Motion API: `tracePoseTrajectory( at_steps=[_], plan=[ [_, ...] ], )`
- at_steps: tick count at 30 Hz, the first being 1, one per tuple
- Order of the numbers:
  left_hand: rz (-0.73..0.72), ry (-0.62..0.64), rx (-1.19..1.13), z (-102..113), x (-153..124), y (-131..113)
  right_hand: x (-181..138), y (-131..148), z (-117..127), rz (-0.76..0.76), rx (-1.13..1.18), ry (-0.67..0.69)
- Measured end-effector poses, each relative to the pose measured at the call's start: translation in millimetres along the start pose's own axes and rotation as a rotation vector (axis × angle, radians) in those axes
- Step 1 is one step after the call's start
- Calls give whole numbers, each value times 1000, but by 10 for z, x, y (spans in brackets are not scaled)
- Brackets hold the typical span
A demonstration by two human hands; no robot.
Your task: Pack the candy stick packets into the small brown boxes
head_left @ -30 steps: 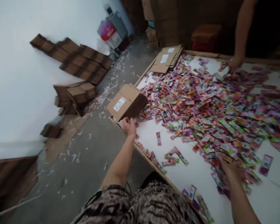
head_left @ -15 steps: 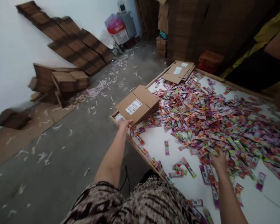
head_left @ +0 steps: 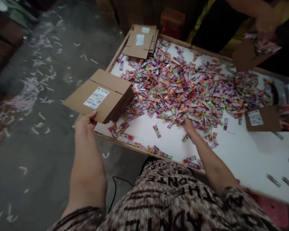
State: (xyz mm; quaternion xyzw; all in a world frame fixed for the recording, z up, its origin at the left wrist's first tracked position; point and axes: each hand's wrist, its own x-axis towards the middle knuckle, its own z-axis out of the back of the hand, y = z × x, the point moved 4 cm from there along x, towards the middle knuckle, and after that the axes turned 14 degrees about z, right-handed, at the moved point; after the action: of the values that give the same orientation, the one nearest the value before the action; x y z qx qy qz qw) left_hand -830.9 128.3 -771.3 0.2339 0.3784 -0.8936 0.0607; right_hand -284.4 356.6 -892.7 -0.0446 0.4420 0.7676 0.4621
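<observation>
My left hand [head_left: 86,122] pinches the near edge of a flattened cardboard box [head_left: 83,96] with a white printed label. That box lies on top of a stack of similar flattened boxes at the table's left corner, its edge tipped up under my fingers. My right hand [head_left: 189,126] reaches into the near edge of a wide heap of small colourful sachets [head_left: 173,86], purple, pink, orange and green. Its fingertips are hidden among the sachets, so I cannot make out whether it grips any.
A wooden rim edges the white table [head_left: 240,150]. More flattened boxes [head_left: 138,43] lie at its far left corner. An open box with sachets [head_left: 262,118] sits at right. Across the table, another person's hand [head_left: 267,25] is over a box of sachets [head_left: 245,54]. White scraps litter the floor.
The view has swung to the right, bringing the other person's hand and the open box into sight. My left hand now has the top flattened box by its edge. My right hand stays at the sachets.
</observation>
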Motion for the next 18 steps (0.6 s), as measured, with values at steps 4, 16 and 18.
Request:
tracePoseTrajectory(
  at_steps=[4, 16, 18],
  plan=[
    [-64, 156, -272, 50, -603, 13, 253, 46, 787, 4, 278, -391],
    [-88, 602, -2, -1607, -2790, 1185, -1321, -108, 548, 103, 661, -603],
    [-116, 649, -51, -1736, -2972, 1182, -1544, -260, 424, 33, 714, -659]
  ],
)
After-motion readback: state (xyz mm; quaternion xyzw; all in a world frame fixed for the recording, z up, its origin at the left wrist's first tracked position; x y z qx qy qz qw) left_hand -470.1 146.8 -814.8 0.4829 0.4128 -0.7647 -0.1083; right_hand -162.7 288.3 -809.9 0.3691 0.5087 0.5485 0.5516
